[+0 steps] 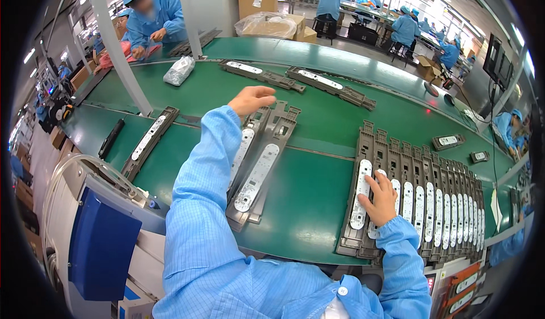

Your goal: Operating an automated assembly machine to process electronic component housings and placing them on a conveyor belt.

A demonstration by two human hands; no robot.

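Observation:
My left hand (251,100) is over the far end of a grey plastic tray (231,198), its fingers stretched to the right with nothing visible in them. That tray and a second one overlapping it (269,134) lie side by side, each bearing a long white circuit board; the right one's board (256,178) shows fully. On the right, my right hand (381,198) spreads its fingers over the first of several upright-lying trays in a row (350,234). Its fingertips rest at the edge of that tray's white board (361,191).
A loaded tray (150,137) and a black tool (112,139) lie at left. Two more trays (264,76) (332,83) and a plastic-wrapped packet (179,71) lie on the far green belt. Small pieces (448,142) sit at right. A blue-and-white machine (105,242) stands front left; a co-worker (153,18) works beyond.

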